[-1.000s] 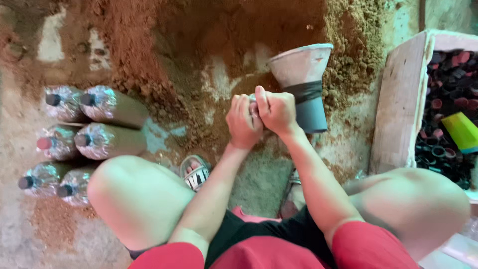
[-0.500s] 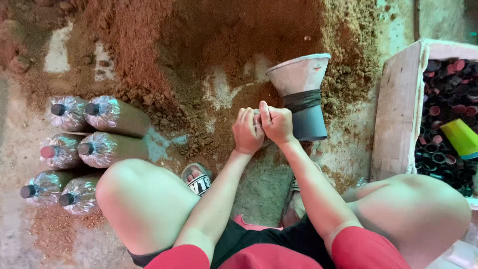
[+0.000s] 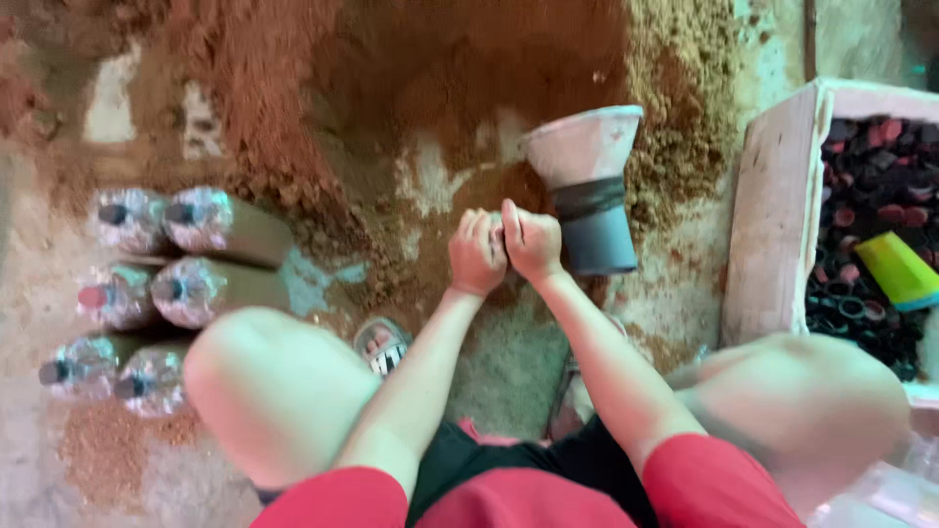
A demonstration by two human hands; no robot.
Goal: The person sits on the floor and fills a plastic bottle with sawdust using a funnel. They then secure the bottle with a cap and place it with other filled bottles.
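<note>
Down low, the person's knees frame both forearms. The left hand (image 3: pixel 476 254) and right hand (image 3: pixel 533 240) press together, fingers curled tight around a small thing hidden between them; what it is cannot be told. Just beside the right hand stands a grey funnel (image 3: pixel 585 186). Filled bottles (image 3: pixel 186 284) lie left, a box of caps (image 3: pixel 871 225) right, brown powder (image 3: pixel 440 78) beyond.

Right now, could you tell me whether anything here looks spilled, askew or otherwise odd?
Brown powder lies loose across the floor, which seems to be the working heap rather than a spill. The funnel beside the hands leans slightly. The filled bags lie in tidy rows.
</note>
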